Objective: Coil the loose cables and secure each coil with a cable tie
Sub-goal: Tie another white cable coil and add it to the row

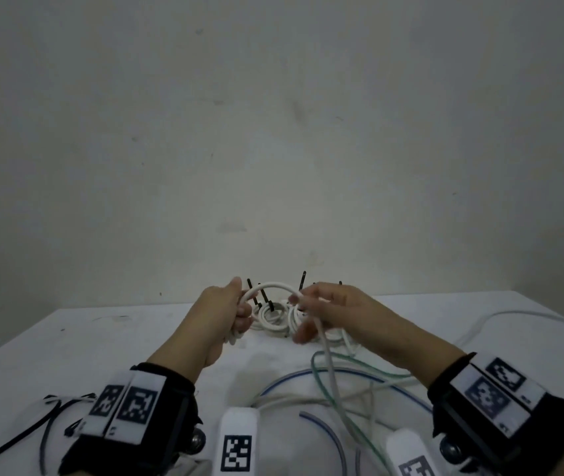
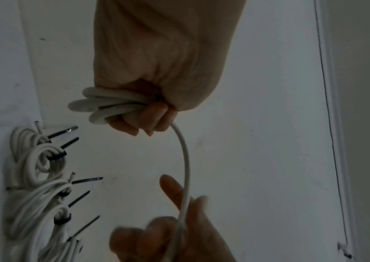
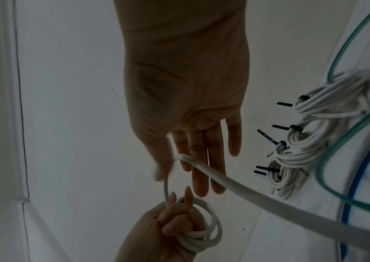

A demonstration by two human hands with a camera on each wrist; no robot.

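Observation:
My left hand [image 1: 239,314] grips a small coil of white cable [image 2: 110,104] in a fist, held above the table. From the fist the white cable [image 1: 273,286] arches over to my right hand [image 1: 304,304]. That hand pinches the strand between thumb and forefinger [image 3: 179,147], with its other fingers straight. Past the right hand the free length [image 3: 269,198] trails down toward me onto the table. Several finished white coils [image 1: 273,317], each bound with a black cable tie [image 2: 56,156], lie just beyond both hands.
Loose green cable [image 1: 321,383] and blue cable [image 1: 308,374] loop over the white table [image 1: 136,338] between my wrists. Another white cable [image 1: 514,316] runs along the right side. Thin black strands [image 1: 15,438] lie near the left front. A plain wall [image 1: 273,132] rises behind the table.

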